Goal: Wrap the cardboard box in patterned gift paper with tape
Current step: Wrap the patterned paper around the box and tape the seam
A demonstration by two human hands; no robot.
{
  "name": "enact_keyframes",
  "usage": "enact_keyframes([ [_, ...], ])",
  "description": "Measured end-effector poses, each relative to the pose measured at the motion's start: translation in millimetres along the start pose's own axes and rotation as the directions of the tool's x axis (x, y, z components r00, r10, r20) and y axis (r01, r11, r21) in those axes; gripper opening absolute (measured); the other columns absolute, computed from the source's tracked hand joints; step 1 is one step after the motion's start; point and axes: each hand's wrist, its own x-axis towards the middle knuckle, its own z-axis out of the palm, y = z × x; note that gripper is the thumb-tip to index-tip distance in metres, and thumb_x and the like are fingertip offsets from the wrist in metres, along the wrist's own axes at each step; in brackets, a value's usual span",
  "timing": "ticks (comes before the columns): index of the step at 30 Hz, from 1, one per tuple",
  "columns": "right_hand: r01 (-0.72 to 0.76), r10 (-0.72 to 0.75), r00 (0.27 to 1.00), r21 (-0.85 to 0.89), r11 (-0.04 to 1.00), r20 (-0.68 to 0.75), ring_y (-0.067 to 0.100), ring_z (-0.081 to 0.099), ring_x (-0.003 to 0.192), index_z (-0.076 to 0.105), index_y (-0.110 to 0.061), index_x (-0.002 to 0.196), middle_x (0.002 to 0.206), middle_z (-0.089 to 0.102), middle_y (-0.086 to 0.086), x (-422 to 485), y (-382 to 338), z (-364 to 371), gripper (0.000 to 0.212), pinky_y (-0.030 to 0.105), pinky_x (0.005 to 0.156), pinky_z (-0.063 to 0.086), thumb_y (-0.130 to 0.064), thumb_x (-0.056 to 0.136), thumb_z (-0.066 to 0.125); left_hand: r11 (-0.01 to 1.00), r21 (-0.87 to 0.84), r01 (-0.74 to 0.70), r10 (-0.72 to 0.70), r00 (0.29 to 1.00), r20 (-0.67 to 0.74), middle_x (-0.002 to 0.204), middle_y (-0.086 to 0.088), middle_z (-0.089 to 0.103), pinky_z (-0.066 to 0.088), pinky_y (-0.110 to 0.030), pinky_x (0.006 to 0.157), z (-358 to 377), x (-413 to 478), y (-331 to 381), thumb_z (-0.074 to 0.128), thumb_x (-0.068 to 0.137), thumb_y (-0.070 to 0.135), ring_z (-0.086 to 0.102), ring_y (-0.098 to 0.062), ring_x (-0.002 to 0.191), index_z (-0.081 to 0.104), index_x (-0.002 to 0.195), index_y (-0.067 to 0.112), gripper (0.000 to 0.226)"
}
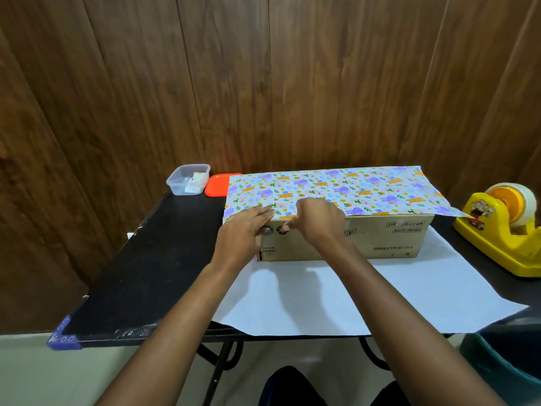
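Centrally, at the near top edge of the one cardboard box (345, 241), both hands are seen. The left hand (246, 230) is laid nearly flat, its fingers (262, 213) stretched out and pressed onto the patterned gift paper (336, 190) where that paper reaches the box's left near corner; nothing is gripped by it. The right hand (319, 221) is curled into a loose fist just beside the left, its fingers (288, 225) bent down over the paper's edge and onto the box's front face; whether a piece of tape is pinched there cannot be told.

One sheet of paper is counted: its printed side is folded over the top of the box, while its white underside is spread on the black worktop (140, 273) beneath and in front of the box. The box's printed front face is left uncovered.

Further out, one yellow tape dispenser (503, 232) with a roll in it is stood at the right, near the paper's overhanging corner. At the far left, one clear plastic container (188, 180) is set, and one orange lid (216, 186) is touching it.
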Motion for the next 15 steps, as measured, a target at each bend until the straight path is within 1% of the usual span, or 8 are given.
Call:
enact_keyframes([
  [3,0.027,-0.027,1.0,-0.011,1.0,-0.002,0.023,0.044,0.075,0.029,-0.019,0.06,0.075,0.047,0.001,0,2,0,0.051,0.026,0.058,0.028,-0.045,0.081,0.068,0.999,0.012,-0.037,0.037,0.999,-0.019,0.11,0.001,0.07,0.053,-0.033,0.071,2,0,-4,0.078,0.069,0.003,0.067,-0.022,0.099,0.071,0.109,0.016,0.043],
  [5,0.041,-0.041,0.999,-0.013,0.999,-0.007,0.022,0.044,0.074,0.031,-0.018,0.061,0.077,0.048,0.001,3,1,0,0.051,0.026,0.058,0.028,-0.047,0.082,0.067,0.998,0.041,-0.039,0.039,0.999,-0.011,0.108,0.0,0.07,0.054,-0.034,0.07,1,1,-3,0.08,0.067,0.006,0.067,-0.023,0.096,0.071,0.108,0.015,0.042],
  [7,0.06,-0.06,0.998,-0.003,0.998,0.037,0.022,0.045,0.074,0.035,-0.017,0.064,0.078,0.05,0.001,5,4,-4,0.046,0.026,0.056,0.028,-0.046,0.081,0.067,0.995,0.068,-0.071,0.07,0.997,0.021,0.107,0.0,0.071,0.052,-0.036,0.073,-6,5,-3,0.076,0.072,0.017,0.067,-0.024,0.096,0.072,0.107,0.015,0.035],
  [8,0.043,-0.046,0.998,0.057,0.997,0.047,0.022,0.046,0.074,0.038,-0.017,0.066,0.076,0.05,0.001,4,9,-7,0.044,0.028,0.055,0.029,-0.046,0.081,0.067,0.993,0.076,-0.094,0.089,0.993,0.077,0.107,0.001,0.07,0.049,-0.036,0.077,-12,9,-2,0.069,0.078,0.029,0.065,-0.023,0.097,0.072,0.107,0.016,0.032],
  [10,-0.046,0.046,0.999,0.23,0.972,0.009,0.023,0.049,0.07,0.038,-0.015,0.064,0.065,0.049,0.001,0,27,-7,0.047,0.03,0.053,0.029,-0.05,0.083,0.062,0.985,0.124,-0.118,0.086,0.967,0.239,0.106,0.007,0.068,0.036,-0.032,0.083,-25,23,1,0.04,0.081,0.058,0.059,-0.017,0.101,0.072,0.105,0.021,0.054],
  [11,-0.117,0.124,0.992,0.301,0.946,-0.006,0.025,0.053,0.069,0.039,-0.015,0.062,0.062,0.051,0.002,-3,38,-7,0.049,0.03,0.055,0.032,-0.053,0.086,0.057,0.982,0.151,-0.116,0.066,0.95,0.306,0.105,0.009,0.066,0.031,-0.03,0.083,-28,37,3,0.029,0.08,0.064,0.056,-0.014,0.102,0.071,0.103,0.024,0.063],
  [13,-0.276,0.281,0.959,0.384,0.881,0.044,0.026,0.061,0.067,0.049,-0.011,0.06,0.06,0.06,0.005,-18,59,-1,0.056,0.03,0.064,0.045,-0.059,0.088,0.048,0.991,0.129,-0.043,-0.011,0.918,0.396,0.11,0.01,0.063,0.031,-0.031,0.087,-27,68,5,0.032,0.086,0.063,0.05,-0.013,0.108,0.069,0.103,0.025,0.056],
  [15,-0.406,0.387,0.911,0.486,0.774,0.146,0.024,0.064,0.055,0.057,-0.006,0.062,0.057,0.063,0.008,-29,73,8,0.063,0.033,0.066,0.053,-0.062,0.088,0.046,0.996,0.082,0.026,-0.061,0.888,0.455,0.121,0.006,0.056,0.033,-0.034,0.092,-12,107,6,0.04,0.094,0.052,0.044,-0.016,0.118,0.063,0.115,0.023,0.042],
])
